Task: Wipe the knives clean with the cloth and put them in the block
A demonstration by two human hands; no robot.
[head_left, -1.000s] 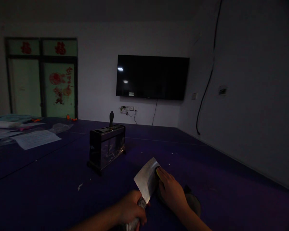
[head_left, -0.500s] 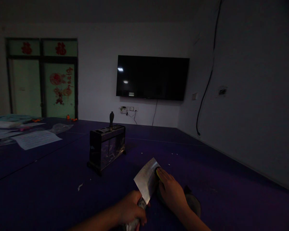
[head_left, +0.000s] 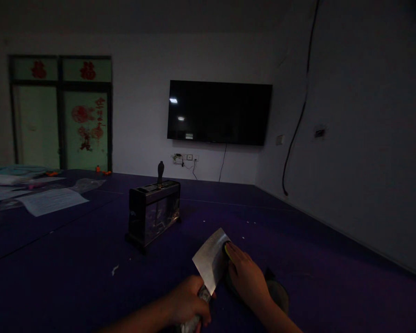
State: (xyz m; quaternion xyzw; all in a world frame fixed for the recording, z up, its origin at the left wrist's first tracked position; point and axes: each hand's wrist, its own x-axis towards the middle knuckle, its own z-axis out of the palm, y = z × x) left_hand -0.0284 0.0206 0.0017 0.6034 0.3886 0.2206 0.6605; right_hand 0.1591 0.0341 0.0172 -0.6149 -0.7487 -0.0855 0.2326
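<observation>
Steel, dull and rectangular, the cleaver [head_left: 211,261] stands tilted at the lower middle of the frame, its broad flat blade rising over the matt purple tabletop [head_left: 72,259]; the left hand [head_left: 187,303] has its grip closed tight round the handle at the bottom edge, knuckles up. The right hand [head_left: 248,278] lies with fingers stretched flat along the blade's right face, its grip open, pressing a small yellow pad [head_left: 228,249] against the metal near the top corner. Behind, mid-frame, a dark boxy knife block [head_left: 153,212] with a glossy clear front carries one rounded handle, and white papers [head_left: 52,200] lie at the left.
</observation>
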